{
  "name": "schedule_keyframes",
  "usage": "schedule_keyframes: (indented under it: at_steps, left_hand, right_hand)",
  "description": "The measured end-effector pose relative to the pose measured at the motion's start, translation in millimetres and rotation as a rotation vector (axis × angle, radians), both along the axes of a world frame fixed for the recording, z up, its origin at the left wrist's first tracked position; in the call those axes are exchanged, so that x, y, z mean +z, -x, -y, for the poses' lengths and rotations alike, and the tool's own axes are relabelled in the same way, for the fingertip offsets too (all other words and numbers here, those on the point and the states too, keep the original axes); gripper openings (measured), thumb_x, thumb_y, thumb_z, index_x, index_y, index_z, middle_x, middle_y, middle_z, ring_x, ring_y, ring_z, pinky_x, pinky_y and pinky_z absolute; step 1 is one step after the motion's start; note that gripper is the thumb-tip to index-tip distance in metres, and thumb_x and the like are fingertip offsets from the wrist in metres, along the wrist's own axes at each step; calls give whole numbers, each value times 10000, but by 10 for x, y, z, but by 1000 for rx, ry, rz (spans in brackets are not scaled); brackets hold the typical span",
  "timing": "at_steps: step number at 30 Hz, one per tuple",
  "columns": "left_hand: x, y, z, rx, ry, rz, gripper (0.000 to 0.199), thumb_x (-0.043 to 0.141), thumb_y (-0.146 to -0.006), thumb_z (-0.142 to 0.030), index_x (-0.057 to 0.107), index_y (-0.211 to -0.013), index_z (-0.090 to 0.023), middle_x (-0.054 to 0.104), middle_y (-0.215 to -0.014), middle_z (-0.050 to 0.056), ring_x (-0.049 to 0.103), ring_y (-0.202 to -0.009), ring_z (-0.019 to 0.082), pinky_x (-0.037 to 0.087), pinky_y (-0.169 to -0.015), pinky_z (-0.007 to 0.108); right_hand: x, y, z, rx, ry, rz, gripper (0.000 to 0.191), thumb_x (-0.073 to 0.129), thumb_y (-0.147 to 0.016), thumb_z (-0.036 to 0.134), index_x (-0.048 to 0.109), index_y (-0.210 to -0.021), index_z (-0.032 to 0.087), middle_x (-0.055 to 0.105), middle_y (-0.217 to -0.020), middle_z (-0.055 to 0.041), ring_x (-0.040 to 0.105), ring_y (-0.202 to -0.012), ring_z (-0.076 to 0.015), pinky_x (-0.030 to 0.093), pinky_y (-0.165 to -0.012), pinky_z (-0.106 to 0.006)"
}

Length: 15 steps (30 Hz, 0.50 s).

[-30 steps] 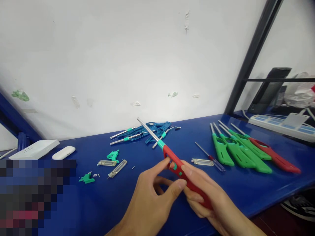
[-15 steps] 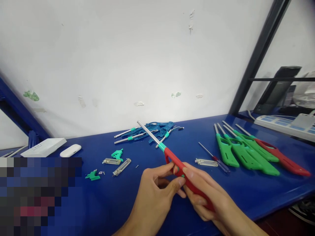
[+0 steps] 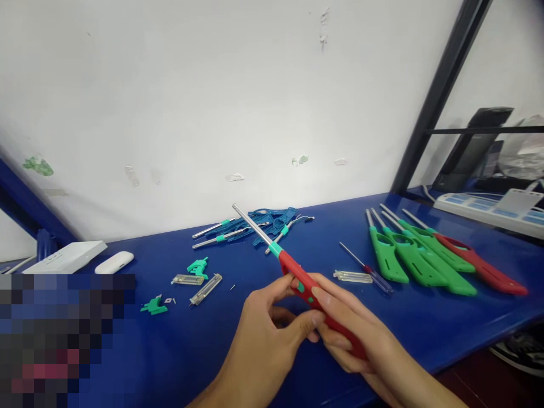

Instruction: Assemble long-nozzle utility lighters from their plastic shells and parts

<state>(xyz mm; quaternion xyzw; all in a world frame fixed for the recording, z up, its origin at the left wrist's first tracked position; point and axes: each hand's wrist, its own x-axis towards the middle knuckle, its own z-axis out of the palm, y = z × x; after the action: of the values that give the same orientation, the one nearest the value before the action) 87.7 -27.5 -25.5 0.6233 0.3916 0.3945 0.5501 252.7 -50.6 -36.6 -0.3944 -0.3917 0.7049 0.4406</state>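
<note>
A red long-nosed gas lighter (image 3: 290, 266) slants up to the left in front of me, its metal tube pointing at the wall. My right hand (image 3: 365, 326) is wrapped round its handle, thumb on top. With thumb and fingers, my left hand (image 3: 266, 331) grips the same lighter around the trigger area, where green bits show through openings. Right of the hands lie a screwdriver (image 3: 379, 281) with a clear handle and a transparent fuel tank (image 3: 352, 276). To the left are two more clear tanks (image 3: 206, 289) and green plastic pieces (image 3: 154, 306).
Blue lighter shells and tubes (image 3: 272, 220) are heaped by the wall. Several green lighters (image 3: 419, 263) and a red one (image 3: 493, 270) lie at right, before a power strip (image 3: 488, 214). A white box (image 3: 68, 256) and white case (image 3: 114, 262) sit left.
The left thumb has shifted down from the lighter's side, so the green bits there show more. Both hands keep their hold; the view has turned slightly.
</note>
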Motion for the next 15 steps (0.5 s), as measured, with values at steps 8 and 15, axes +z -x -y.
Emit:
schedule_keyframes:
  at_steps: [8, 15]
  left_hand:
    - [-54, 12, 76, 65, -69, -26, 279, 662, -965, -373, 756, -1151, -187, 763, -883, 31, 685, -609, 149, 514, -577, 239]
    - [-41, 0, 51, 84, -101, -48, 263, 650, -964, -356, 775, -1124, -190, 759, -896, 30, 685, -651, 166, 535, -615, 256]
  right_hand:
    - [-10, 22, -19, 29, -53, 114, 879, 678, -776, 808, 525, -1387, 195, 314, -596, 101, 155, -481, -43, 95, -403, -190]
    - [-52, 18, -29, -21, 27, 56, 979, 718, -730, 813, 442, -1456, 217, 296, -552, 129, 120, -464, -30, 80, -432, -189]
